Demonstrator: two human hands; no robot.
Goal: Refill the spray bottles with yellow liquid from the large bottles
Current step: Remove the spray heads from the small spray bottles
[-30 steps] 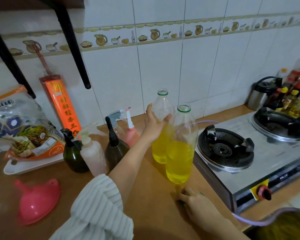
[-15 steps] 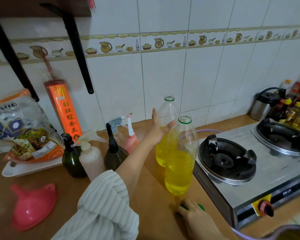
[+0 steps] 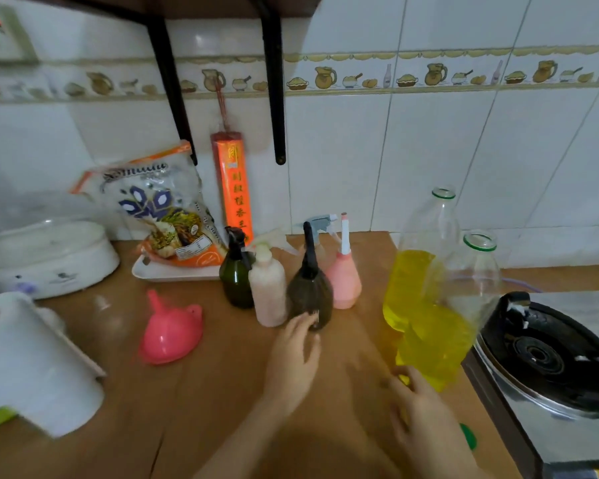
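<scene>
As spray bottles stand unfilled, key relation: dark spray bottle (image 3: pixel 310 293) upright, straight ahead of left hand (image 3: pixel 293 357), fingertips at its base, contact unclear through blur.

Head view: left hand fingers extended, grasping nothing. Right hand (image 3: pixel 417 406) relaxed, empty, just before near large bottle (image 3: pixel 445 326); far large bottle (image 3: pixel 417 261) behind, both uncapped, upright. Pink funnel (image 3: pixel 170 331) left on counter (image 3: pixel 222 409). Left hand nearer sprayers.

Home kitchen: gas stove (image 3: pixel 547 361) right of the hands, white tiled wall (image 3: pixel 429 150) with jug-pattern border beyond them, noodle packet (image 3: pixel 159 209) and rice cooker (image 3: pixel 45 254) far left on wooden counter (image 3: pixel 222 392).
</scene>
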